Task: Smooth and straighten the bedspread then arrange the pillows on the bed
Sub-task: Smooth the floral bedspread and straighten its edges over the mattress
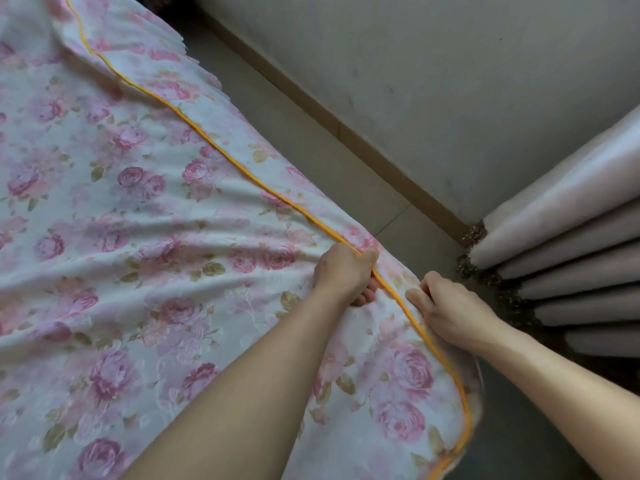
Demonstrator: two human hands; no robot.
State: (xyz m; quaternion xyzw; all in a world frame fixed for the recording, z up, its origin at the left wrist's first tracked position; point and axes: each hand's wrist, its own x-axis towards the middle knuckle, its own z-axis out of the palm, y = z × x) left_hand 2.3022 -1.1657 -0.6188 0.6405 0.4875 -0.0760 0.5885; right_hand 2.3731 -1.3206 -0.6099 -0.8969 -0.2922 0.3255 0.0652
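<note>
A white bedspread (131, 209) printed with pink roses covers the bed across the left and middle of the view. An orange piping seam (242, 168) runs along its right edge. My left hand (341, 271) grips the fabric at that seam, fingers curled under the cloth. My right hand (446, 306) pinches the edge flap just right of the seam, close to my left hand. Wrinkles fan out to the left from where my left hand grips. No pillows are in view.
A narrow strip of grey tiled floor (311, 133) lies between the bed and the wall (450, 81) with its brown skirting. Pale curtain folds (571, 244) hang at the right, close to the bed corner.
</note>
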